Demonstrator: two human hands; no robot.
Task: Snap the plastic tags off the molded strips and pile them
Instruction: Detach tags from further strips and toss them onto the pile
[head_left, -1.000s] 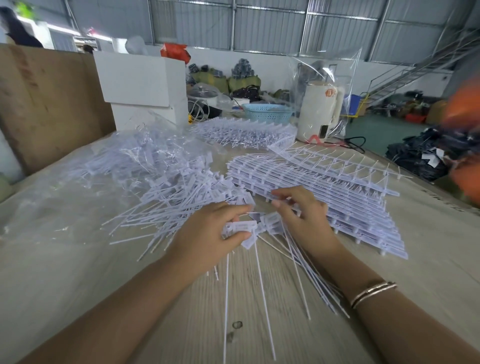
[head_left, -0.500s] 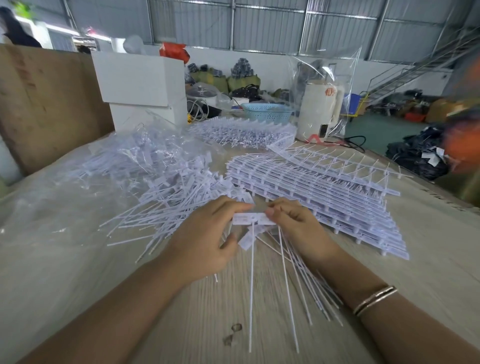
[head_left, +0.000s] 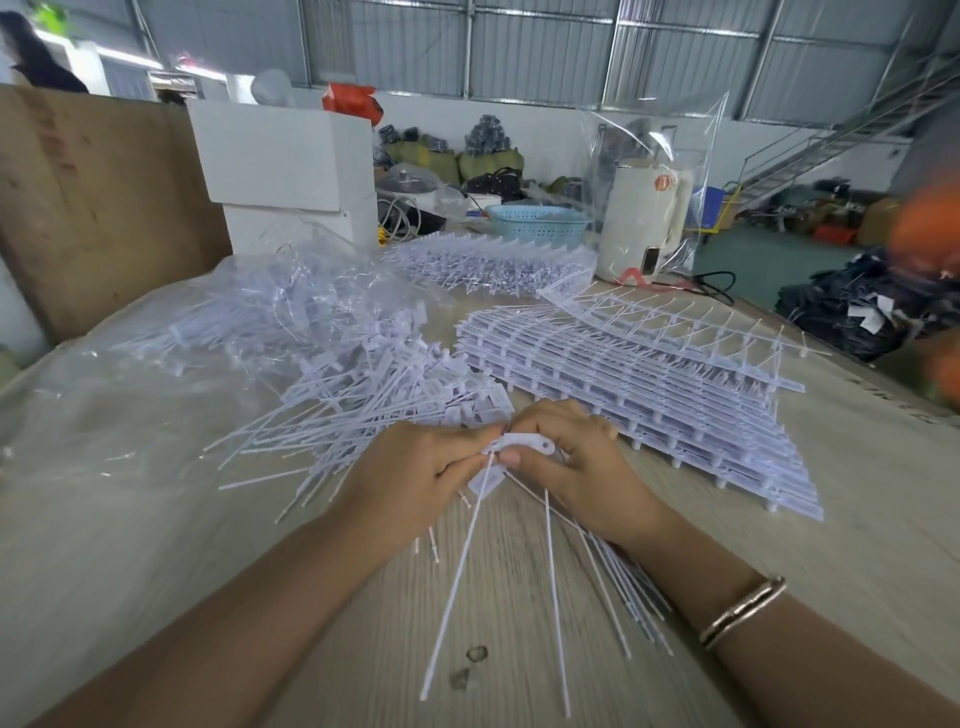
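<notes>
Near edge of worktop (head_left: 519, 597): our left hand (head_left: 410, 480) and right hand (head_left: 576, 467) both pinch one white tag (head_left: 522, 443), fingers curled on it. Loose tag pile (head_left: 374, 395) just left; stacked molded strips (head_left: 649, 384) right. Beyond, clear bag (head_left: 249, 312) holds tags; blue basket (head_left: 537, 223), contents unseen.

bare table (head_left: 857, 519) is left open to the right of the hands and in the near foreground, crossed only by thin tails (head_left: 558, 613). the way left is blocked by the loose tag pile (head_left: 363, 395) and a plastic sheet (head_left: 130, 415). ahead, passage is barred by the stacked strips (head_left: 649, 384), with a box (head_left: 280, 156) and a white appliance (head_left: 641, 218) behind.
</notes>
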